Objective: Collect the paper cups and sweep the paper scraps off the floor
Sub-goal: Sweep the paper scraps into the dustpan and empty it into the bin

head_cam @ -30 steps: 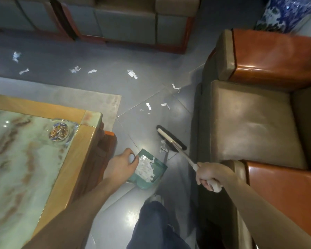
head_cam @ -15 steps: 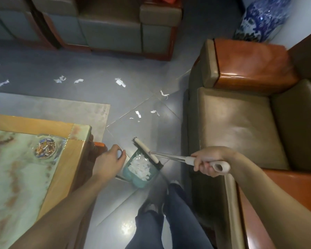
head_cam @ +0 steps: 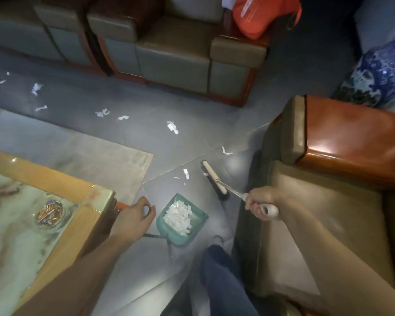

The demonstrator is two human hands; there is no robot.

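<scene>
A teal dustpan sits on the grey floor and holds a heap of white paper scraps. My left hand is curled round the top of its thin dark handle, beside the table corner. My right hand grips the white handle of a broom. The broom head rests on the floor up and right of the dustpan. Loose scraps lie just left of the bristles, beyond them, and in a trail toward the far left. No paper cup is in view.
A green marble coffee table with an ashtray fills the lower left, on a rug. A brown armchair stands close on the right. Sofas line the back, with an orange bag and a blue vase.
The broom head left the dustpan's mouth and swung out to the floor farther away, on the right. The dustpan and my left hand stayed in place. The view tilted up.
</scene>
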